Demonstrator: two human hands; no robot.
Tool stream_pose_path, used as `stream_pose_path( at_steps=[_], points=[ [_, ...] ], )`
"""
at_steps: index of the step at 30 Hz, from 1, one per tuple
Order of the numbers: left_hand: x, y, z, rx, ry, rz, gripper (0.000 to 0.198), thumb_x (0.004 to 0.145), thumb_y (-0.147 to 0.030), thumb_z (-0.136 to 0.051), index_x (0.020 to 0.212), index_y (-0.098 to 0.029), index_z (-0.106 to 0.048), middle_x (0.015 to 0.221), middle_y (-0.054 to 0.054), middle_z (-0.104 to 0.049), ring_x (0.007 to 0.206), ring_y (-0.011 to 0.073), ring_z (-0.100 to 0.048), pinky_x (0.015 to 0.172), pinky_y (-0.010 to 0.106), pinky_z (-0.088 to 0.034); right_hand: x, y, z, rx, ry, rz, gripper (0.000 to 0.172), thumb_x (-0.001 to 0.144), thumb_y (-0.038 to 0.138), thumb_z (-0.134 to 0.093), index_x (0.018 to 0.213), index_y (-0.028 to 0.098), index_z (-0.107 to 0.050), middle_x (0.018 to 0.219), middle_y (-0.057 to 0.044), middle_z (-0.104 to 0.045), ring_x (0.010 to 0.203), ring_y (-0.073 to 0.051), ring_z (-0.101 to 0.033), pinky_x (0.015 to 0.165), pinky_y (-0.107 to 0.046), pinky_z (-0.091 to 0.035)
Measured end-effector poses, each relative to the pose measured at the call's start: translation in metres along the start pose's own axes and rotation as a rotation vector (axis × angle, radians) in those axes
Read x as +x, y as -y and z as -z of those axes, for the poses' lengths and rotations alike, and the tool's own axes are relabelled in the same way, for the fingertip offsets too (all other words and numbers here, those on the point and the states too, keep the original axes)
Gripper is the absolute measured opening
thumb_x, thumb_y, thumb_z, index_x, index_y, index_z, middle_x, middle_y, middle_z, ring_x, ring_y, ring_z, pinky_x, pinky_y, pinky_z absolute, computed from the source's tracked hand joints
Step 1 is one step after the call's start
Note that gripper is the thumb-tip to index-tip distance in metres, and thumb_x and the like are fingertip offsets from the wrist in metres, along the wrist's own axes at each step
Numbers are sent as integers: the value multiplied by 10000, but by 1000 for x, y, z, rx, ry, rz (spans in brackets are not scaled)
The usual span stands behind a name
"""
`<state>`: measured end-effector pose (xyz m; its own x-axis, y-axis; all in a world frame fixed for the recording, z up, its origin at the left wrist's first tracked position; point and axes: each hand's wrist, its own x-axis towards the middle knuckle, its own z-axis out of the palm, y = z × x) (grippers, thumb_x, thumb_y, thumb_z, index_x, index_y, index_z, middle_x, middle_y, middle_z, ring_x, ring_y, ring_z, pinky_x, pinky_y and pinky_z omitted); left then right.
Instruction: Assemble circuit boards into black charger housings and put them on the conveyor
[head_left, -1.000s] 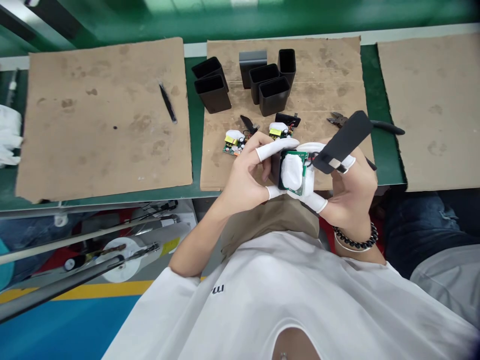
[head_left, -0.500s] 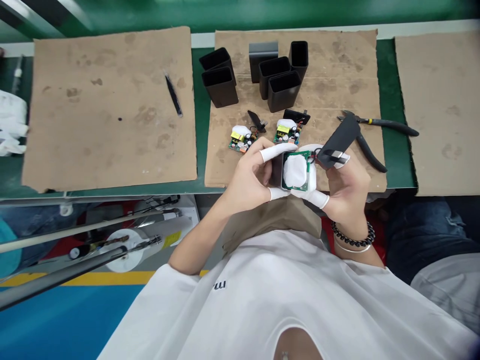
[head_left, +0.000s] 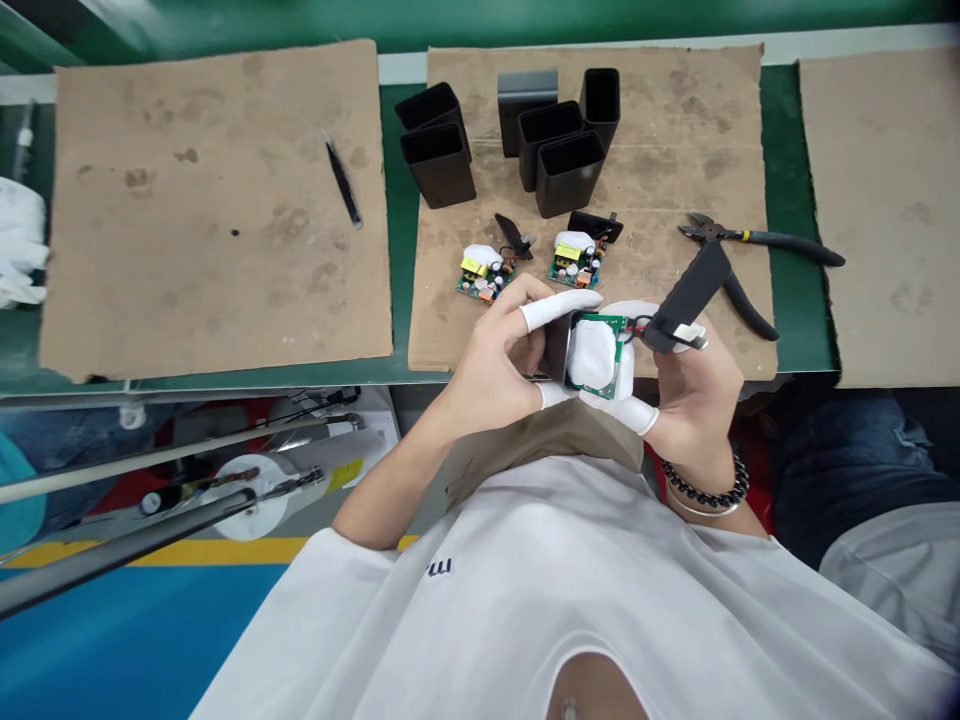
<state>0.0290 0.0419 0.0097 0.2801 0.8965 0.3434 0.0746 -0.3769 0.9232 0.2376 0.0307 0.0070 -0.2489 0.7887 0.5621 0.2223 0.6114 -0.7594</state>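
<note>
Head view: left hand (head_left: 487, 352) has thumb and forefinger spread across a dark housing (head_left: 556, 348), gripping it; right hand (head_left: 694, 395) holds a padded circuit board (head_left: 621, 352) at the housing's mouth, near the bench edge. Black plate (head_left: 688, 298), wired to the board, partly obscures the cutters (head_left: 787, 243). Beyond the hands lie two loose boards (head_left: 575, 258); black cases (head_left: 568, 187) stand farther back. Tweezers (head_left: 343, 182) lie on left-hand cardboard (head_left: 210, 290).
</note>
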Motion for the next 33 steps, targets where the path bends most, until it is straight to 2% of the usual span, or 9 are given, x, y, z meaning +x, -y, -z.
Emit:
stream_pose_path(
  at_steps=[7,12,15,17,20,22,24,27,33],
  points=[
    [-6,10,-5,-35,-41,-23,618,717,-375,-935,1296,-325,-726,1060,38,-584,571,55,-436,494,241,-457,13,15,6,-71,125,-70,603,801,281,-844,1366,346,-642,1451,-78,-662,1317,-355,-657,1081,-551,-591],
    [-12,19,-8,-65,-62,60,643,689,-378,-957,1277,-281,-716,1086,45,-598,577,57,-510,521,232,-499,22,14,20,127,346,-172,906,788,328,-899,1576,340,-454,1580,-92,-559,1444,-323,-575,1114,-504,-598],
    [-10,16,-5,-105,-3,124,686,649,-307,-974,1280,-275,-707,1084,37,-600,598,59,-533,549,222,-524,31,8,31,248,237,-156,994,801,293,-897,1622,457,-361,1691,-8,-432,1560,-285,-449,1162,-474,-573],
    [-7,11,0,-147,86,180,683,632,-255,-969,1266,-263,-714,1074,29,-599,592,49,-529,559,215,-528,39,2,38,176,190,-101,866,816,294,-887,1551,502,-479,1704,63,-415,1592,-289,-402,1231,-502,-510],
    [-2,5,9,-201,212,257,651,619,-214,-958,1230,-239,-737,1040,18,-605,579,45,-526,577,222,-535,51,-7,49,104,308,-11,480,856,341,-854,1309,447,-734,1486,44,-673,1382,-311,-647,1149,-507,-582],
    [-1,3,12,-223,239,277,643,609,-217,-963,1213,-232,-744,1014,13,-614,582,56,-540,594,238,-547,56,-8,53,100,336,22,390,857,325,-857,1225,430,-779,1245,30,-803,1129,-287,-783,990,-466,-667],
    [-3,4,10,-219,190,272,650,610,-222,-964,1219,-233,-736,1019,14,-611,577,60,-549,587,246,-550,57,-2,52,7,271,18,415,825,292,-889,1207,418,-789,1139,29,-834,1006,-273,-813,899,-435,-688],
    [-10,5,-3,-113,-8,232,640,652,-185,-921,1254,-247,-712,1049,14,-572,568,47,-534,549,227,-521,49,16,40,-225,118,-91,347,807,300,-907,1138,355,-822,1091,8,-846,955,-280,-825,869,-431,-690],
    [-20,4,-39,141,-334,179,606,735,-118,-814,1309,-239,-663,1057,-4,-512,564,16,-532,526,179,-512,21,41,-6,-427,-222,-269,246,825,326,-890,1046,238,-825,999,-37,-855,878,-256,-830,807,-371,-682]
  ],
)
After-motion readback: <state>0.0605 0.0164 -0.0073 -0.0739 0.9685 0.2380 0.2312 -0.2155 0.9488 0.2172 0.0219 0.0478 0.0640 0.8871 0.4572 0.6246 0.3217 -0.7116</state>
